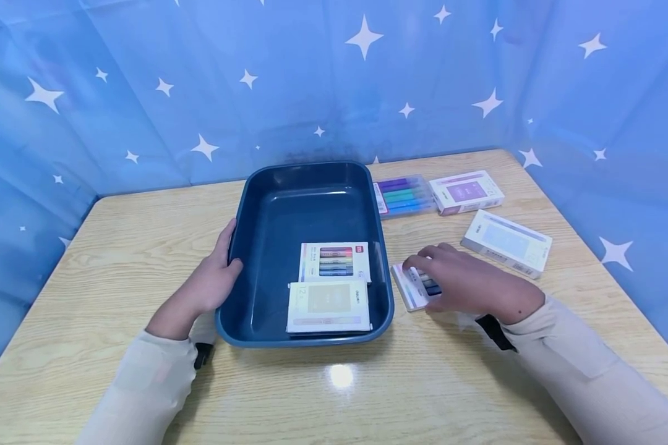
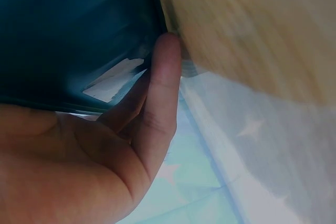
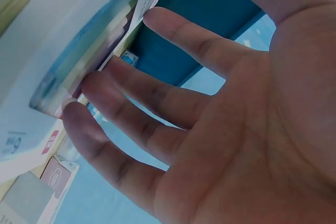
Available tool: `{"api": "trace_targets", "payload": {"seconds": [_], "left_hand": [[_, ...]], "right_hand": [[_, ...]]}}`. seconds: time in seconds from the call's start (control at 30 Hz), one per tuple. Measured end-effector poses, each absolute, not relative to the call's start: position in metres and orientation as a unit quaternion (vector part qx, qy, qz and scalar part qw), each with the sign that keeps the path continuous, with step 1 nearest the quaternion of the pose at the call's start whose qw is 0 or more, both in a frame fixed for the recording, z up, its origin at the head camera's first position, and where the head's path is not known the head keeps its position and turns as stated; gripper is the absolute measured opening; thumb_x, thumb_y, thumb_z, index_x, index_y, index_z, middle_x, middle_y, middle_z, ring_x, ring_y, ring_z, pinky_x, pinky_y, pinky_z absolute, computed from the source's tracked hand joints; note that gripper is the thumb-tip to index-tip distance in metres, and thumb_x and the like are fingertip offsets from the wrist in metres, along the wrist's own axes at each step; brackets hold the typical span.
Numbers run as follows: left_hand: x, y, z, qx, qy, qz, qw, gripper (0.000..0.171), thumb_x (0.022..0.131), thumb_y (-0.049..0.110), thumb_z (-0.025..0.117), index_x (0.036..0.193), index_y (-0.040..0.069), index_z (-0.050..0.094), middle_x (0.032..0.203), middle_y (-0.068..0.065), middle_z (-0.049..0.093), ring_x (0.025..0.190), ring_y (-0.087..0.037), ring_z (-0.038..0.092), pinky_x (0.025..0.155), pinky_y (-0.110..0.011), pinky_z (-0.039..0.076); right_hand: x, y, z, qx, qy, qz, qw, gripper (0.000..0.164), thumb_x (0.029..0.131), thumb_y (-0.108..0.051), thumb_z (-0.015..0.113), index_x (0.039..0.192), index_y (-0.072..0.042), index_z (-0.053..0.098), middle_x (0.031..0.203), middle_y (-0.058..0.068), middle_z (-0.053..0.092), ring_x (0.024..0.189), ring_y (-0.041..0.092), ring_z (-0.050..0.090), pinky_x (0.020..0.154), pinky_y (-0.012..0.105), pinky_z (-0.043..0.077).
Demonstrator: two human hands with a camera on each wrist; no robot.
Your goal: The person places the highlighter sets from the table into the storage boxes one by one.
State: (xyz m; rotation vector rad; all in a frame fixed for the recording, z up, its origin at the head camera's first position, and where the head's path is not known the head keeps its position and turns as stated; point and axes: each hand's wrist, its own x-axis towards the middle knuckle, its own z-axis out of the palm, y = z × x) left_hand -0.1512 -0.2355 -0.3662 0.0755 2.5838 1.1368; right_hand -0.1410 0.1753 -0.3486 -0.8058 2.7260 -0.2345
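My left hand (image 1: pixel 214 278) rests against the left side of a dark blue tray (image 1: pixel 306 216), its thumb at the rim and its fingers along the outer wall. In the left wrist view a finger (image 2: pixel 164 77) lies along the tray's wall. To the right of the tray, my right hand (image 1: pixel 462 281) reaches over a small white pen box (image 1: pixel 414 287) with a clear window. Its fingers (image 3: pixel 142 119) are spread and fairly straight in the right wrist view, with the tips right at the box. The hand hides part of this box in the head view.
Inside the tray lie a windowed pen box (image 1: pixel 336 262) and a cream pen box (image 1: pixel 328 306). Behind my right hand are a clear case of coloured markers (image 1: pixel 403 194), a purple-labelled box (image 1: pixel 467 191) and a white box (image 1: pixel 506 241). A starry blue curtain (image 1: pixel 306 74) surrounds the wooden table (image 1: pixel 117 259).
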Motion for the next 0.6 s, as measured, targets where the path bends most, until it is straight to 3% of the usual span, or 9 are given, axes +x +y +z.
{"api": "trace_targets", "payload": {"seconds": [0.6], "left_hand": [[-0.1515, -0.2355, -0.3662, 0.027, 0.903, 0.398, 0.161, 0.071, 0.105, 0.018, 0.027, 0.159, 0.032, -0.018, 0.159, -0.033, 0.024, 0.11, -0.048, 0.065, 0.069, -0.045, 0.061]], "right_hand": [[-0.1433, 0.179, -0.3535, -0.283, 0.952, -0.054, 0.1, 0.068, 0.079, -0.027, 0.085, 0.14, -0.017, 0.056, 0.133, 0.017, 0.059, 0.12, 0.039, 0.055, 0.096, 0.06, 0.046]]}}
